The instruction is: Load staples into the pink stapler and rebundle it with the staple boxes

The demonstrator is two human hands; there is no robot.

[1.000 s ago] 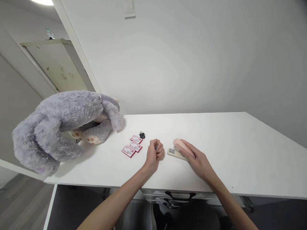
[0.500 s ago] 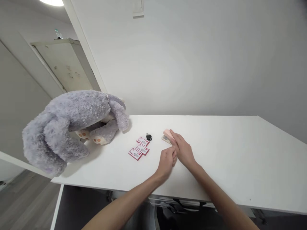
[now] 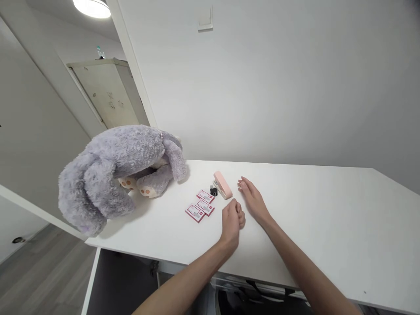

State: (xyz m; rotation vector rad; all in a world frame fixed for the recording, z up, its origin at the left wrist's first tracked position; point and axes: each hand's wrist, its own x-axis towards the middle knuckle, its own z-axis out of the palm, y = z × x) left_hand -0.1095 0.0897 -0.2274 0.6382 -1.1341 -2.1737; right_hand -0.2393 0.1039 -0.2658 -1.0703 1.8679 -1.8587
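A pink stapler lies on the white table, apart from both hands. Just below it, my left hand is closed in a fist; whatever the fingers may hold is hidden. To the stapler's right, my right hand is open over the table, fingers stretched out, holding nothing. A small black object with a metal part touches or nearly touches the stapler's left side. Three small flat red-and-white boxes lie grouped to the left: the upper box, the middle box and the lower box.
A big lavender plush toy covers the left end of the table. Behind the table rises a white wall with a switch. A pale cabinet stands beyond, and dark items are below the front edge.
The stapler has been let go and now lies further left, beside the black object. My right hand has drawn away from it and opened. The view has shifted slightly left.
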